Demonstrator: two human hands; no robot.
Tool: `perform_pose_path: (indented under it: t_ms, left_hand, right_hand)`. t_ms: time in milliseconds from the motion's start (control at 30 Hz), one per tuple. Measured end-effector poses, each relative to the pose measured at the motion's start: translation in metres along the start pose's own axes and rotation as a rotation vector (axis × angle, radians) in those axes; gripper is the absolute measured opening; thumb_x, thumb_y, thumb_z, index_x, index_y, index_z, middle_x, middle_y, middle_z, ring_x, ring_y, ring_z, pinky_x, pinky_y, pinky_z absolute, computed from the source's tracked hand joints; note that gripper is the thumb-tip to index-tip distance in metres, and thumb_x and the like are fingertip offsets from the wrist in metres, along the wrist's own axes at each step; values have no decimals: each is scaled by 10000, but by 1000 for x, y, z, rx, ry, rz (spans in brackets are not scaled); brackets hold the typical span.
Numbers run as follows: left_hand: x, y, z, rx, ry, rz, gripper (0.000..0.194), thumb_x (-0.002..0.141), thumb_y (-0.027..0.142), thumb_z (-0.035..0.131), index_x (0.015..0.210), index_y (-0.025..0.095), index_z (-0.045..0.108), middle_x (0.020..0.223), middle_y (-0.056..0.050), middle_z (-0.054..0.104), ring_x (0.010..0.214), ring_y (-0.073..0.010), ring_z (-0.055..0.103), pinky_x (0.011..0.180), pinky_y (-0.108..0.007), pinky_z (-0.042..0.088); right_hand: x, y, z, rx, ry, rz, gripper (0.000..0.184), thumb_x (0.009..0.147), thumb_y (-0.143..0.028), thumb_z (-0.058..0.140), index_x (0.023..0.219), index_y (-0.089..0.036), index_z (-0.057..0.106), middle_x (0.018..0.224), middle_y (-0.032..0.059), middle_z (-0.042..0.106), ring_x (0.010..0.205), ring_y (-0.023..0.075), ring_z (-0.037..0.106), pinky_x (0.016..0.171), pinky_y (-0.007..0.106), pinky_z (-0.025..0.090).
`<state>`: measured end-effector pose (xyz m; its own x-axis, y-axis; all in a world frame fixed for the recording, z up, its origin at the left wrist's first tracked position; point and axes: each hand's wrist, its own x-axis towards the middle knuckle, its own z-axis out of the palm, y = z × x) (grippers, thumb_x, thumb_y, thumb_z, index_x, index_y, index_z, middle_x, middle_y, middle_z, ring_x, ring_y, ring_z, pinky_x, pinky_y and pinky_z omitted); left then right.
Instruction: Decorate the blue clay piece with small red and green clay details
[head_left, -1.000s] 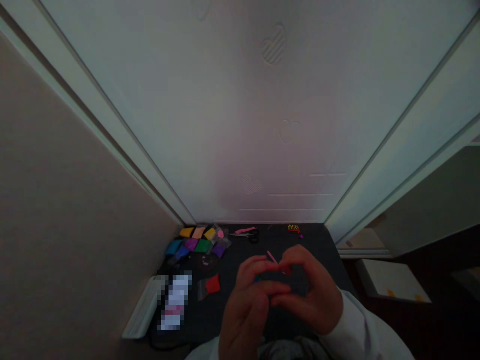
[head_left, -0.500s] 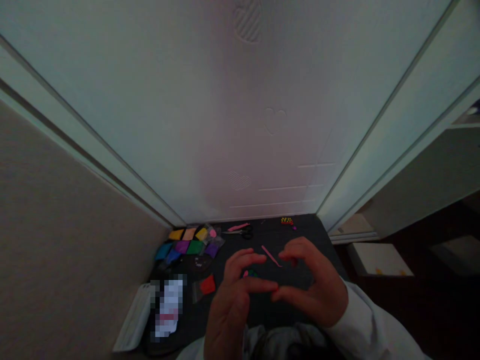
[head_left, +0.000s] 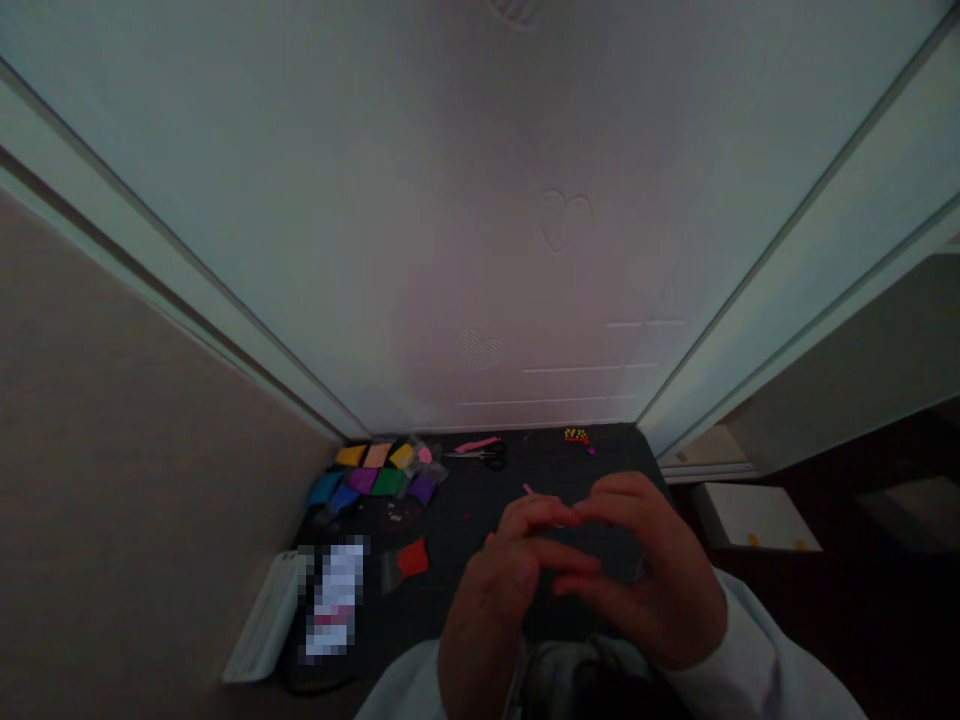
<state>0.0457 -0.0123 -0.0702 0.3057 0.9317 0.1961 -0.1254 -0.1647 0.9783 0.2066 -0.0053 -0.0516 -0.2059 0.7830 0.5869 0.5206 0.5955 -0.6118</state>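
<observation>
My left hand [head_left: 499, 595] and my right hand [head_left: 660, 575] meet above the dark table, fingers curved toward each other. The left index finger lies along the right thumb, and the upper fingertips touch. Whatever is pressed between the fingers is too small and dim to make out. Behind the hands, a thin pink strip [head_left: 528, 489] is mostly covered. An orange-red piece in a clear bag [head_left: 412, 558] lies to the left of my left hand.
Several coloured packets [head_left: 388, 482] lie at the table's back left. Scissors [head_left: 480, 455] rest beside a pink strip [head_left: 477, 443]. A yellow-dotted red piece [head_left: 576, 435] sits by the white panel [head_left: 420, 250]. A white power strip [head_left: 262, 620] lies along the left edge.
Both hands have shifted slightly right and closer together. Their upper fingertips, apart before, now touch, and the left index finger has slid along the right thumb. The view has tilted a little.
</observation>
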Motion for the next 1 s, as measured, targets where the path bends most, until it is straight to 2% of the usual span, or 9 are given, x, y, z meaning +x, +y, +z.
perform_pose_path:
  t_ms: [267, 467, 667, 800, 1000]
  left_hand:
    - [8, -4, -3, -35, 0, 44, 353, 870, 339, 351, 861, 254, 693, 1042, -58, 584, 1065, -234, 468, 1020, -416, 225]
    - [9, -4, -2, -45, 69, 108, 329, 865, 329, 372, 873, 253, 692, 1011, -58, 597, 1089, -228, 436, 959, -374, 312]
    - [11, 7, -1, -2, 8, -3, 384, 867, 332, 348, 822, 214, 711, 982, -87, 611, 961, -225, 523, 916, -371, 359]
    - [10, 4, 0, -63, 52, -1, 391, 866, 350, 341, 820, 221, 707, 982, -84, 605, 992, -238, 508, 921, -393, 355]
    - [6, -4, 2, -90, -26, -30, 344, 861, 320, 368, 878, 224, 698, 1045, -80, 585, 1023, -228, 489, 893, -348, 385]
  right_hand:
    - [10, 0, -2, -46, -13, -38, 404, 658, -339, 695, 991, -209, 507, 883, 43, 534, 821, 169, 533, 685, 301, 478]
    - [13, 1, -2, -73, -11, -39, 416, 644, -341, 706, 986, -212, 506, 901, 50, 538, 846, 176, 542, 704, 316, 487]
    - [13, 1, 0, -77, -36, -42, 389, 640, -349, 701, 958, -221, 517, 882, 49, 549, 808, 181, 563, 678, 328, 498]
    - [11, 2, -2, -108, -6, -45, 407, 649, -358, 694, 987, -223, 511, 909, 58, 543, 838, 187, 560, 695, 330, 495]
    - [10, 1, -1, -73, -23, -48, 374, 656, -352, 689, 961, -216, 520, 891, 51, 548, 817, 175, 562, 683, 307, 494]
